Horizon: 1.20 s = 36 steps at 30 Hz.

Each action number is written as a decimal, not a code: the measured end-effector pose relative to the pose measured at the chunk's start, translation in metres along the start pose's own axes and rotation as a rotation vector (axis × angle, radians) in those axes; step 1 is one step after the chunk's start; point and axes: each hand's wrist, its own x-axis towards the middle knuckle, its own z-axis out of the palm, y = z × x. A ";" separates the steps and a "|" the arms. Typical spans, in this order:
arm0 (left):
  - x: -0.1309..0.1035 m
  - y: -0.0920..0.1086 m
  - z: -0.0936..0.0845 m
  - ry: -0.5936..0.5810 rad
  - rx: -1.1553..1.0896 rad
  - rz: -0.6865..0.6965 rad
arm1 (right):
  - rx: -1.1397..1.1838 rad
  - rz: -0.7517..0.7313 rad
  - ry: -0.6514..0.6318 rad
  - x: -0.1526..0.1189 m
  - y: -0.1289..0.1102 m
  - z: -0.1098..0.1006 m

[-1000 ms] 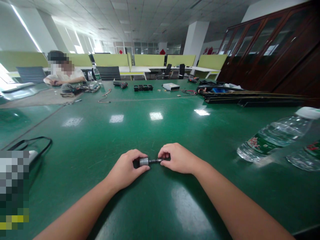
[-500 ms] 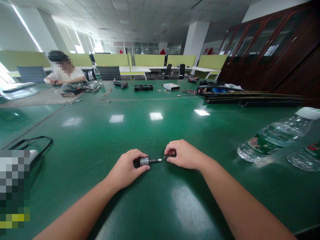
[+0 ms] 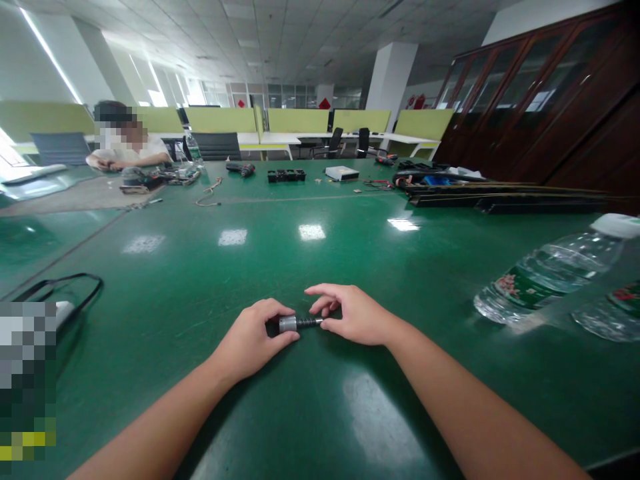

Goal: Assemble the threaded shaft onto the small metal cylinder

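In the head view, the left hand (image 3: 256, 333) sits in the lower middle of the frame, thumb and fingers curled about a grey cylinder (image 3: 288, 324) lying along the table (image 3: 260, 267); the grip is narrowed to the width of that part and seems to hold it steady. From the cylinder's right end a slim shaft (image 3: 321, 321) points toward the right of the frame, with a dark coil (image 3: 307, 323) around it (a spring, by its ribbed look).

The right hand (image 3: 361, 317), just right of centre, has its grip loosened: the forefinger reaches out above the shaft, the other fingers are half curled, and the thumb is at the shaft's free end. Whether that thumb touches the metal or only sits beside it, I cannot tell; nothing shows clasped in that hand.

The step in hand looks like seating the coil on the shaft while the left hand braces the cylinder. As I judge it, the next move calls for the left hand to keep the cylinder from rolling, and for the right to work close to the tip, lightly and in line with the shaft, so that the coil does not slip off.
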 end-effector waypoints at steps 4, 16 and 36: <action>0.000 0.001 0.000 -0.009 0.002 -0.009 | -0.077 -0.014 0.025 0.000 0.006 0.001; 0.002 0.001 0.004 0.009 0.023 -0.027 | -0.259 -0.088 0.016 0.004 0.003 0.009; 0.004 0.001 0.006 -0.003 -0.001 -0.022 | -0.287 -0.147 0.026 0.005 0.001 0.014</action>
